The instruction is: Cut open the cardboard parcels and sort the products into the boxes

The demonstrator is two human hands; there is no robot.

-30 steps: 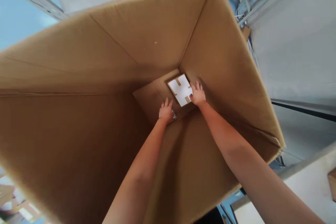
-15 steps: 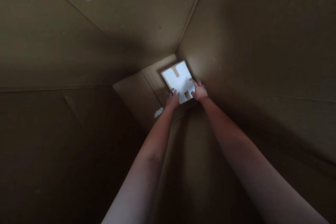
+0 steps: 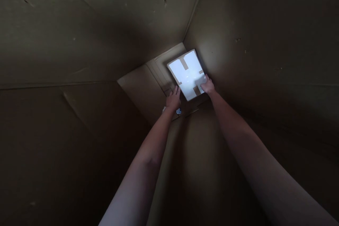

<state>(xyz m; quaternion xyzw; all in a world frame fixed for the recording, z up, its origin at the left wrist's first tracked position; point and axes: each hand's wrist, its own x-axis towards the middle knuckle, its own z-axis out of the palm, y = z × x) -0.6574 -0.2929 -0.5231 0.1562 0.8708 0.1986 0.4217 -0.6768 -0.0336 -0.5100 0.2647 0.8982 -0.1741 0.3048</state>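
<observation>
1. The view has sunk from above the rim, where bright room and shelving showed a second ago, to deep inside the cardboard box [image 3: 79,42]. Its walls now fill the picture on every side and are dim.
2. The white panel [image 3: 188,74], flat with short brown strips on its face, lies in the far corner of the box floor [image 3: 140,88], at about 1 o'clock from the picture's centre. It sits higher in the frame than half a second ago. Whether it has been moved or only the head has shifted, I cannot tell.
3. The right hand [image 3: 208,86] has moved from the panel's near edge to its near right corner. The fingers are curled over the top face, closed on that corner.
4. The left hand [image 3: 173,99] has slipped off the panel's face. It lies at 7 o'clock of the panel with fingers loosely spread and tips at the near left edge, gripping nothing that I can see.
5. So the hold on the panel now rests with the right hand alone.
6. A small pale scrap [image 3: 178,111] shows at 5 o'clock of the left hand, too small to identify.
7. Hard to make out: both thumbs, whether the panel's near edge is lifted off the floor, and anything under it. The box rim is out of frame and both arms are cut off at the bottom.
</observation>
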